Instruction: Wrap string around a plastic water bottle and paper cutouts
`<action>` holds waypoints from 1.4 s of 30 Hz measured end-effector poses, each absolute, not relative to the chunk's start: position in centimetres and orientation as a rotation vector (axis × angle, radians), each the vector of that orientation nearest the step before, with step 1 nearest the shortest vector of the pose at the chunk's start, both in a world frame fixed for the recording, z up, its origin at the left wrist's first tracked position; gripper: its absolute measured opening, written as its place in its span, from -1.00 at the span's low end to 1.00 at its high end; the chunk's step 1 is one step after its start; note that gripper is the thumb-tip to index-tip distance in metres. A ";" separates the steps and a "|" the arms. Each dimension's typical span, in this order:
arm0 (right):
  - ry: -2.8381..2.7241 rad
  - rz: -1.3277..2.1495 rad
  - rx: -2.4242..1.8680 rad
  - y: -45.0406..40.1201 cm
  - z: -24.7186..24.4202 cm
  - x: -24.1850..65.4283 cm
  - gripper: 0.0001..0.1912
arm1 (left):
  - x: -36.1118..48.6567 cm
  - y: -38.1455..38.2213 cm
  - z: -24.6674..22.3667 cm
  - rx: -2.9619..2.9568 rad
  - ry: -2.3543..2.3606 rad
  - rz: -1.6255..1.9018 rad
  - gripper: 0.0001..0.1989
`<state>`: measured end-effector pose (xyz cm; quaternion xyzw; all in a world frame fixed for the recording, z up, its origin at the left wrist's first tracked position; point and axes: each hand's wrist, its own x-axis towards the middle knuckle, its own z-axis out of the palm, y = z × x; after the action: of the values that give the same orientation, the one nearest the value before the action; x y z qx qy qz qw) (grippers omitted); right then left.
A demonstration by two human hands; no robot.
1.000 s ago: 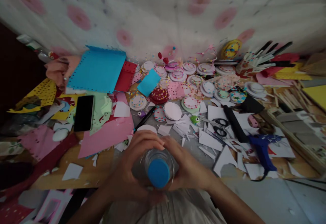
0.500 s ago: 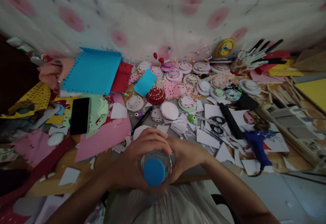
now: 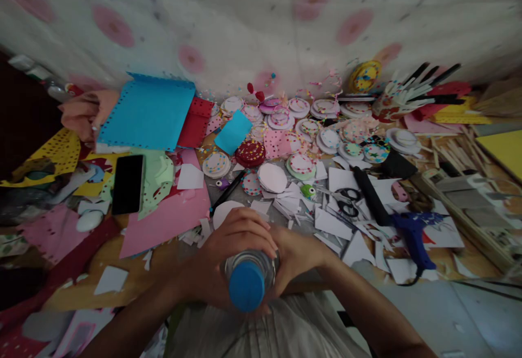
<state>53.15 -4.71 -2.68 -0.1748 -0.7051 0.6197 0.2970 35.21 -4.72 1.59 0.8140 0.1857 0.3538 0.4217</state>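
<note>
A clear bottle with a blue cap [image 3: 247,286] stands upright in front of my body at the desk's near edge, its cap facing up toward me. My left hand [image 3: 228,249] is wrapped round its left and far side, fingers curved over the back. On the right side my right hand [image 3: 291,255] is closed round the same bottle. The fingertips of both hands come close together behind it. The bottle's lower part is hidden by the hands.
Paper scraps and small decorated discs [image 3: 273,177] cover the desk. A black phone [image 3: 128,184] lies left, scissors [image 3: 347,201] and a blue glue gun [image 3: 414,238] right. Behind them are a blue sheet [image 3: 149,111] and a cup of pens [image 3: 389,105].
The bottle's cap has tipped slightly toward my body, with both hands still round the bottle. The camera view has shifted a little.
</note>
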 end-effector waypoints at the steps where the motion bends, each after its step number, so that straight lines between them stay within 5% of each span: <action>1: -1.869 1.651 -0.480 -4.8 -2.8 53.1 -0.41 | 35.3 -4.7 1.6 2.041 0.466 0.884 -0.60; 14: -1.928 1.629 -0.655 -4.8 -3.1 53.2 -0.47 | 35.1 -5.0 1.3 1.981 0.563 0.764 -0.65; 24: -1.976 1.522 -0.586 -5.1 -3.0 53.2 -0.08 | 35.8 -4.8 1.2 1.945 0.498 0.953 -0.55; 31: -1.845 1.546 -0.617 -6.7 -2.9 53.2 -0.17 | 34.0 -5.8 0.0 1.950 0.530 0.896 0.03; 35: -1.795 1.500 -0.713 -7.6 -2.8 54.1 -0.03 | 32.1 -7.8 -1.2 1.744 0.656 0.953 0.26; 42: -1.701 1.386 -0.840 -9.5 -2.9 54.0 0.02 | 30.2 -11.4 -4.6 1.394 0.808 1.019 -0.10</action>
<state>54.03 -9.49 -2.93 -0.3299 -0.6678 0.5442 0.3860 30.17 -11.40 -4.62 0.5960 0.3455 0.4360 0.5791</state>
